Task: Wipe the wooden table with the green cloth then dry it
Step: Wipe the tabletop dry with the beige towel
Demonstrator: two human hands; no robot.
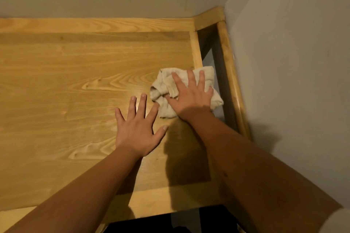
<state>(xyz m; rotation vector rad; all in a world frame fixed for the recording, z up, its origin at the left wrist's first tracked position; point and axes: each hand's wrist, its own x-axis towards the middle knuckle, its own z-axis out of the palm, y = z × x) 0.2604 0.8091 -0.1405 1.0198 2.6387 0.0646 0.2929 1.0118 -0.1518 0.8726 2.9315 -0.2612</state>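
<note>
**At the table's right edge: the drying pass**

Left of the cloth, the left hand [139, 128] lies flat, holding nothing. The right hand [191, 96] presses spread fingers on a crumpled pale cloth [166, 83], not green, on the wooden table [66, 81]. Drying, I judge; sweep leftward next.

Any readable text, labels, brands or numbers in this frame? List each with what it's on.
None. No readable text anywhere in the head view.
Wooden table: bare wood grain only, no marks.
Crumpled beige cloth under the right hand: no tag or print visible.
Left hand, flat on the table: nothing written on it.
Walls: plain, no signs.
</note>
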